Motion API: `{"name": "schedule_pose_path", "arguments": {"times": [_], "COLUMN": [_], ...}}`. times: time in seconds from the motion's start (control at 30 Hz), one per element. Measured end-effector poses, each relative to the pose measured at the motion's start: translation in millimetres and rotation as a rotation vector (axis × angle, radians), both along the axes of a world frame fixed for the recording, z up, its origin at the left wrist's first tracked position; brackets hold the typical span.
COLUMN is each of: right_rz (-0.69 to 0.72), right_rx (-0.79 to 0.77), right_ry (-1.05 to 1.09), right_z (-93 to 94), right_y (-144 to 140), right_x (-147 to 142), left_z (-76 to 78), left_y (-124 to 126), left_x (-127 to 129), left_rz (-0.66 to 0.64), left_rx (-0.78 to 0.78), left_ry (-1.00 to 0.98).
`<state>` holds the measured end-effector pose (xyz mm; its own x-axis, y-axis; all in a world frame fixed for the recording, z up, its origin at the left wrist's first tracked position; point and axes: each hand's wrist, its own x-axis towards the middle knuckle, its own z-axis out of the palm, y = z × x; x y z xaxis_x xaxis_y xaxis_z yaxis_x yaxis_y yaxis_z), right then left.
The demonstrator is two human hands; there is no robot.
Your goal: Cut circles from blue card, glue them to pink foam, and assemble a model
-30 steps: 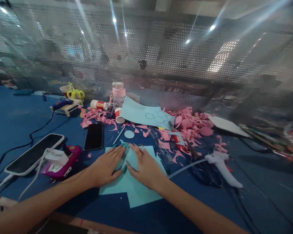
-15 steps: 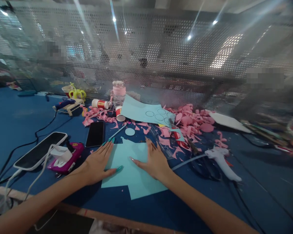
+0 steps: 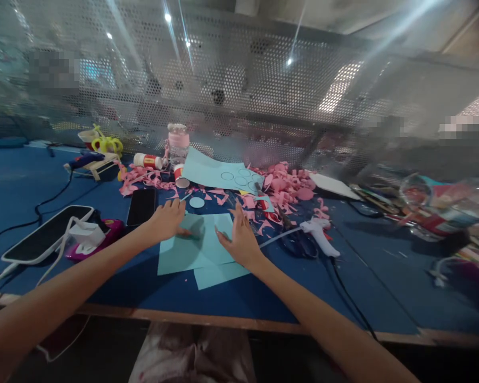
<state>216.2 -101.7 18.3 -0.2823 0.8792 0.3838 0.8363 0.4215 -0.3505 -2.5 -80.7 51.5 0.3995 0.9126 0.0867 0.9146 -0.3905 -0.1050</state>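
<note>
The light blue paper sheet (image 3: 199,250) lies flat on the blue table (image 3: 263,298), under both hands. The left hand (image 3: 167,219) rests on its far left corner, fingers curled. The right hand (image 3: 241,239) presses its right edge, open and flat.

A blue surface (image 3: 16,181) with a wooden front edge runs to a perforated metal screen (image 3: 239,101); lights glare through.

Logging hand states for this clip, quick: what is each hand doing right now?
Left hand: fingers curled, pressing on the light blue paper, gripping nothing.
Right hand: open, resting flat on the same paper, holding nothing.
</note>
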Motion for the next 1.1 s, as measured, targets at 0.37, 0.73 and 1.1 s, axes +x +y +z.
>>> {"name": "schedule_pose_path", "arguments": {"times": [0.37,0.73,1.1], "right_rz": [0.015,0.054,0.11], "right_rx": [-0.09,-0.496,-0.451], "right_ry": [0.527,1.016,0.843], "right_z": [7.8,22.9,12.8], "right_y": [-12,12,13], "right_x": [65,29,38], "left_z": [6.3,-2.7,-34.7], "left_y": [12,-8,-8], "left_x": [-27,2,3], "left_rz": [-0.095,-0.03,0.055], "left_rx": [-0.12,-0.24,-0.578], "left_ry": [-0.37,-0.94,-1.18]}}
